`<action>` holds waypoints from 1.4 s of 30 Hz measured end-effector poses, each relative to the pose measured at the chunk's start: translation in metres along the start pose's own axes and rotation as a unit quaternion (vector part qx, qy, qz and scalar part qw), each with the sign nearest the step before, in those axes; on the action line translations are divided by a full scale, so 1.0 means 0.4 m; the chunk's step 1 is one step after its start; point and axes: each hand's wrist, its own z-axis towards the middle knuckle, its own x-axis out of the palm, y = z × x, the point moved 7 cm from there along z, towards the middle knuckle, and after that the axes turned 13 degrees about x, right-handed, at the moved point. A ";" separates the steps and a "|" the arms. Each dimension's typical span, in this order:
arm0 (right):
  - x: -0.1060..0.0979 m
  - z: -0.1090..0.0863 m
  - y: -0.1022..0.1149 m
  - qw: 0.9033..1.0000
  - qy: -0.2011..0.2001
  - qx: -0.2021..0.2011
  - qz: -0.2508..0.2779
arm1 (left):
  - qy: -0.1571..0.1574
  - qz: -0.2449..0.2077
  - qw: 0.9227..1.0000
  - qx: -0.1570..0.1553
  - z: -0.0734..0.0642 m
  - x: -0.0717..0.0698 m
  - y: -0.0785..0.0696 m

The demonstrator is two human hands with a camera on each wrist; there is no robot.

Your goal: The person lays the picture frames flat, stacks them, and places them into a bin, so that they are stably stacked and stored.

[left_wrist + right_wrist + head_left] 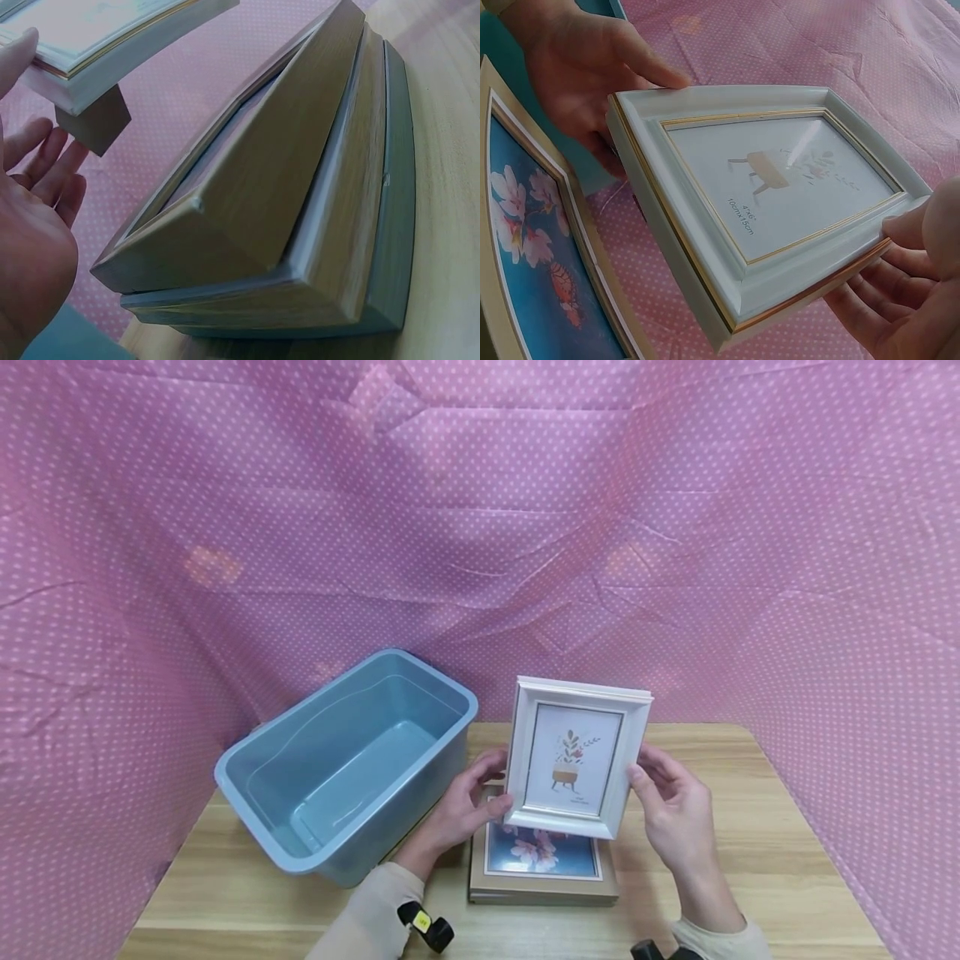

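A white picture frame (574, 760) with a potted-plant print is raised and tilted towards me between both hands. My left hand (461, 810) grips its left edge, thumb in front and fingers behind. On the opposite edge, my right hand (681, 817) pinches it with the thumb on the front rim. Below it lies a tan picture frame (542, 888) with a blossom photo, topping a stack; the white frame hides its far part. In the left wrist view, a wood-grain frame (341, 225) and a grey-green frame (397, 187) show under the tan one.
A blue-grey plastic bin (442, 747) stands at the left, with a bare bottom showing. Everything rests on a light wood table (772, 860). Pink dotted cloth (525, 552) hangs behind and at both sides.
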 end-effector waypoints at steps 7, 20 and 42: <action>-0.008 0.003 -0.008 1.000 -0.007 0.016 0.003 | 0.018 0.015 0.999 -0.041 -0.018 -0.005 0.013; -0.016 0.009 -0.002 1.000 -0.008 0.021 0.004 | 0.062 0.060 0.995 -0.042 -0.035 -0.006 0.015; -0.027 0.034 0.012 0.998 0.048 0.001 0.039 | -0.022 0.008 1.000 0.000 -0.047 -0.007 0.001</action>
